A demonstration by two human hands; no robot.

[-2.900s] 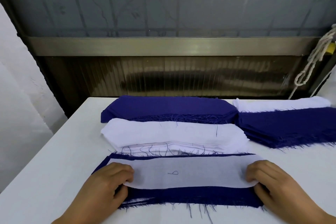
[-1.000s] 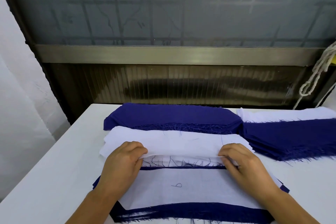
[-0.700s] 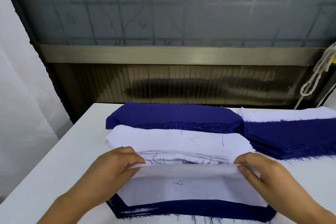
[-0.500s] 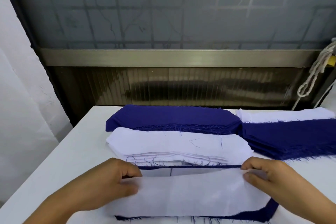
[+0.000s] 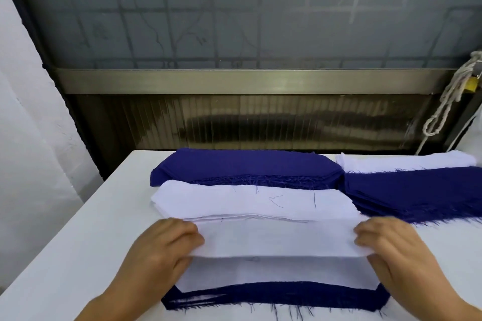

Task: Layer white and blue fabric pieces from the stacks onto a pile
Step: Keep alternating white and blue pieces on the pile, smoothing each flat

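White fabric piece (image 5: 276, 238): long axis left to right, held just above the near pile (image 5: 276, 294), near the white stack (image 5: 250, 202); left hand (image 5: 161, 250) pinches its left end, fingers curled, thumb under the cloth; right hand (image 5: 388, 247) pinches its right end likewise; a small pen mark shows on the pile's top white layer, unreadable; blue stack (image 5: 242, 165) lies beyond, on the white table (image 5: 65, 255).
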